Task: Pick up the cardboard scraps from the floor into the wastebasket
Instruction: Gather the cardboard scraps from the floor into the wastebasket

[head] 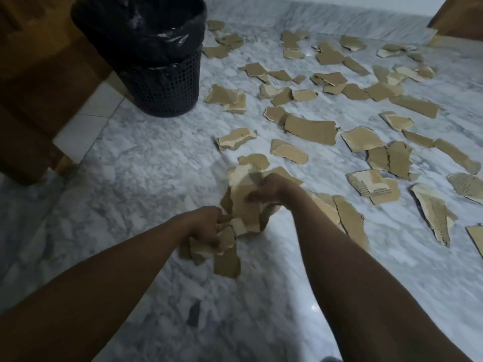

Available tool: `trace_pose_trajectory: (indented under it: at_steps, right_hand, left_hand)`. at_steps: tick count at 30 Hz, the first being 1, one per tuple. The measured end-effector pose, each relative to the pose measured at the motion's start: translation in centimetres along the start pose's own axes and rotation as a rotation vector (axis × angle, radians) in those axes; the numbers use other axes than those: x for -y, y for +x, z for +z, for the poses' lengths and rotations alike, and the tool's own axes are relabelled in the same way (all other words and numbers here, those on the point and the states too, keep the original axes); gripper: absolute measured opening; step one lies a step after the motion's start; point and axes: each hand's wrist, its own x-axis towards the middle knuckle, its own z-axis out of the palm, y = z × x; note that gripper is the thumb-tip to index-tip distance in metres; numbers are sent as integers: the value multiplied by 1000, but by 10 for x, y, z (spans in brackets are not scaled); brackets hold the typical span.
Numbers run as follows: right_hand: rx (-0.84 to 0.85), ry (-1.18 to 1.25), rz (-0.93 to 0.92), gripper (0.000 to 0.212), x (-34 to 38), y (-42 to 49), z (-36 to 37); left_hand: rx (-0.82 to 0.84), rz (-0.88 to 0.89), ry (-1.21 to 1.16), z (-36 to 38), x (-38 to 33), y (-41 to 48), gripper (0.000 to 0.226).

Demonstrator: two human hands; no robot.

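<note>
Your left hand (209,226) and right hand (266,189) are both closed on a bundle of scraps (243,205): the gathering step. Next, carry it to the wastebasket (162,82), well beyond your hands; many scraps lie right of it.

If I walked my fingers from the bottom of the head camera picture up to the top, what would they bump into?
Left hand gripping scraps → right hand gripping scraps → loose cardboard scraps on the marble floor → wastebasket with its black liner, far left.
</note>
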Motion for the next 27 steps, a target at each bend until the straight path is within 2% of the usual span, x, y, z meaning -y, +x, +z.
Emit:
trace_pose_trajectory:
  at_steps: [4, 7, 8, 11, 14, 16, 19, 21, 24, 25, 27]
  right_hand:
    - [-80, 27, 46, 88, 22, 8, 60]
    - [-87, 97, 84, 62, 33, 12, 77]
    - [-78, 110, 89, 61, 35, 13, 77]
    - [-44, 150, 52, 75, 34, 14, 67]
    - [-42, 119, 55, 59, 14, 8, 42]
    - [-54, 94, 96, 56, -10, 3, 15]
    - [-115, -115, 218, 73, -54, -9, -25]
    - [-167, -227, 311, 88, -80, -15, -40]
    - [-93, -300, 276, 101, -108, -8, -39]
    - [-89, -313, 270, 98, -112, -7, -36]
    - [-116, -317, 244, 77, -107, -16, -31]
  left_hand:
    - [-135, -217, -152, -7, 41, -13, 81]
    - [-174, -281, -236, -1, 52, -15, 88]
    - [-175, -292, -235, 1, 52, -14, 88]
    - [-149, -291, -193, -2, 48, -11, 82]
    - [-119, -259, -139, -8, 42, -6, 81]
    - [-105, -238, -97, -12, 33, -1, 86]
    - [-140, -124, -53, -15, 9, 13, 87]
    - [-213, -7, -41, -13, -13, 24, 77]
    - [-308, 115, 50, -11, -51, 37, 56]
    - [-345, 141, 87, -12, -63, 40, 53]
    - [-383, 169, 150, -20, -82, 51, 55]
